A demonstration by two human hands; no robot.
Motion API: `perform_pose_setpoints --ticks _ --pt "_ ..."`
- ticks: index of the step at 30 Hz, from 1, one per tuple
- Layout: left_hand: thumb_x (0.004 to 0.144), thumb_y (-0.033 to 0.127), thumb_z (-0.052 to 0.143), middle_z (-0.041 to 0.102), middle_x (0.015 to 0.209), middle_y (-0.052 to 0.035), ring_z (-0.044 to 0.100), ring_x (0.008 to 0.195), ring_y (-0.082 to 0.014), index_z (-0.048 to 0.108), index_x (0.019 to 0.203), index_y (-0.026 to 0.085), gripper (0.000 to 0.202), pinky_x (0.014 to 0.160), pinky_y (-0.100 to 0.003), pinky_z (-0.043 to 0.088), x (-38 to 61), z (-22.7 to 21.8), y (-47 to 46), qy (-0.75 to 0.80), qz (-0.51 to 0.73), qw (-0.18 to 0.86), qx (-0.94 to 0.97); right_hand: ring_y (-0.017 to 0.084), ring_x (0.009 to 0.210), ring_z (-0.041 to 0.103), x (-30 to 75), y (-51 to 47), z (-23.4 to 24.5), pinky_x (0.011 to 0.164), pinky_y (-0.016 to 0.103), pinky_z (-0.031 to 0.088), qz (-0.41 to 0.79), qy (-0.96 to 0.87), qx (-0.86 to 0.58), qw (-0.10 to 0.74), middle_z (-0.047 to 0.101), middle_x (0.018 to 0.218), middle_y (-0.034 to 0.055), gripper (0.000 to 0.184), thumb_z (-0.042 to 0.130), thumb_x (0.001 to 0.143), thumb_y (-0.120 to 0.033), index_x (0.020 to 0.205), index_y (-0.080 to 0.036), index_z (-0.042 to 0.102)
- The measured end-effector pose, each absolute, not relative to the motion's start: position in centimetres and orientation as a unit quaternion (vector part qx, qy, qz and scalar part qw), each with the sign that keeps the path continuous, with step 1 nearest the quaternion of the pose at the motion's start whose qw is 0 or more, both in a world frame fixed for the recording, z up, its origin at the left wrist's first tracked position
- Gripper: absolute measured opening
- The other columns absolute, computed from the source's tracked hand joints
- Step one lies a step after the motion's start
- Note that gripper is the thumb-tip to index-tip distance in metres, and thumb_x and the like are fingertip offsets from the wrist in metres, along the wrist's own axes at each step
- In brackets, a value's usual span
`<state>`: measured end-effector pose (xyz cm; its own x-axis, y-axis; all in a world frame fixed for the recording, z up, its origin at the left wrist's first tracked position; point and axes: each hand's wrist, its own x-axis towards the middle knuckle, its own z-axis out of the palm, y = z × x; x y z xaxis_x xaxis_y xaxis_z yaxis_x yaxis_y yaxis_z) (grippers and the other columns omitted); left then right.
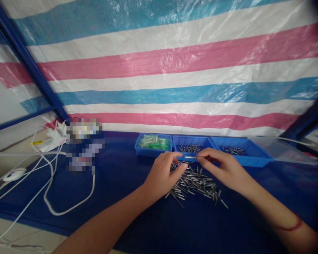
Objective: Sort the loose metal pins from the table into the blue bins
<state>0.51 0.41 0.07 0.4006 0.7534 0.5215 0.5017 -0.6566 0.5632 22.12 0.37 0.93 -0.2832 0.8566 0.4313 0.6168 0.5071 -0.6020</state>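
Observation:
My right hand (221, 166) pinches a thin silvery blind rivet (191, 157) between thumb and fingertips, its length lying roughly level and pointing left. Close to the rivet's other end is my left hand (163, 173), thumb and index finger apart with nothing seen between them. Below both hands, a loose pile of blind rivets (198, 185) spreads over the dark blue table (148, 225). Part of the pile is hidden behind my left hand. Just behind the hands, a middle blue bin (180, 140) and a right blue bin (257, 155) each hold more rivets.
A left blue bin (137, 150) holds green-tinted plastic packets (155, 141). White cables (53, 208) loop across the table's left side, near a white plug-like device (14, 174). Blurred-out items stand at the back left. A striped plastic sheet (159, 67) hangs behind, between blue frame posts (31, 67).

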Motion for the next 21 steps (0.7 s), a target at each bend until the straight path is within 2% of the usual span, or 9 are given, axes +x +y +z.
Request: perform_pose_setpoints --ticks 2,4,6,9,11,14,17,21 --pt "0.091 0.032 0.049 0.060 0.092 -0.0061 0.056 0.090 -0.0186 0.051 0.114 0.017 0.029 0.083 -0.033 0.045 0.1 1.0 0.6 0.373 0.378 0.132 0.837 0.017 0.068 0.059 23.7 0.9 1.2 0.061 0.027 0.044 0.092 -0.747 -0.527 0.395 0.066 0.077 0.0024 0.023 0.049 0.086 -0.038 0.084 -0.020 0.063" --pt "0.091 0.033 0.048 0.060 0.094 -0.0066 0.056 0.093 -0.0194 0.053 0.113 0.017 0.027 0.086 -0.036 0.044 -0.5 2.4 0.9 0.359 0.352 0.101 0.859 0.017 0.062 0.059 25.6 1.6 1.2 0.059 0.028 0.042 -0.006 -0.695 -0.600 0.396 0.065 0.071 0.0023 0.023 0.050 0.084 -0.038 0.081 -0.020 0.064" --pt "0.092 0.031 0.046 0.061 0.097 -0.0066 0.056 0.097 -0.0202 0.057 0.105 0.018 0.021 0.090 -0.038 0.043 -1.6 4.0 1.0 0.359 0.320 0.078 0.873 0.018 0.062 0.060 27.6 2.4 0.9 0.059 0.029 0.041 -0.095 -0.658 -0.657 0.356 0.066 0.070 0.0041 0.023 0.050 0.083 -0.036 0.078 -0.019 0.064" --pt "0.093 0.030 0.042 0.061 0.102 -0.0053 0.056 0.101 -0.0199 0.059 0.103 0.019 0.022 0.092 -0.037 0.042 -4.2 5.8 0.1 0.406 0.260 0.092 0.871 0.024 0.069 0.063 29.4 3.2 0.4 0.062 0.033 0.042 -0.162 -0.649 -0.687 0.283 0.068 0.077 0.0104 0.028 0.048 0.084 -0.038 0.077 -0.017 0.065" --pt "0.092 0.037 0.044 0.061 0.102 -0.0046 0.058 0.097 -0.0203 0.061 0.102 0.020 0.026 0.089 -0.035 0.043 -6.6 5.9 -1.4 0.467 0.188 0.120 0.855 0.027 0.074 0.063 29.6 3.3 0.3 0.065 0.036 0.043 -0.182 -0.659 -0.680 0.266 0.069 0.080 0.0125 0.032 0.046 0.085 -0.041 0.079 -0.017 0.066" --pt "0.085 0.048 0.052 0.060 0.107 -0.0046 0.060 0.096 -0.0222 0.058 0.113 0.024 0.037 0.085 -0.033 0.045 -10.0 4.4 -4.0 0.527 0.085 0.177 0.827 0.027 0.078 0.063 28.3 3.0 0.7 0.069 0.036 0.044 -0.178 -0.688 -0.642 0.286 0.069 0.082 0.0103 0.031 0.046 0.086 -0.042 0.088 -0.017 0.066" --pt "0.086 0.037 0.052 0.059 0.107 -0.0045 0.060 0.096 -0.0208 0.059 0.110 0.024 0.028 0.086 -0.032 0.045 -12.0 2.2 -5.8 0.558 0.066 0.191 0.805 0.025 0.079 0.062 26.5 2.2 1.1 0.073 0.037 0.044 -0.152 -0.725 -0.592 0.317 0.068 0.083 0.0083 0.028 0.048 0.086 -0.040 0.091 -0.018 0.065" --pt "0.090 0.024 0.043 0.060 0.094 -0.0047 0.059 0.089 -0.0196 0.060 0.089 0.019 0.018 0.082 -0.032 0.044 -12.5 0.3 -6.7 0.578 0.096 0.171 0.792 0.024 0.081 0.061 24.2 1.3 1.1 0.077 0.038 0.044 -0.115 -0.769 -0.534 0.334 0.068 0.084 0.0067 0.022 0.050 0.086 -0.035 0.089 -0.019 0.065"
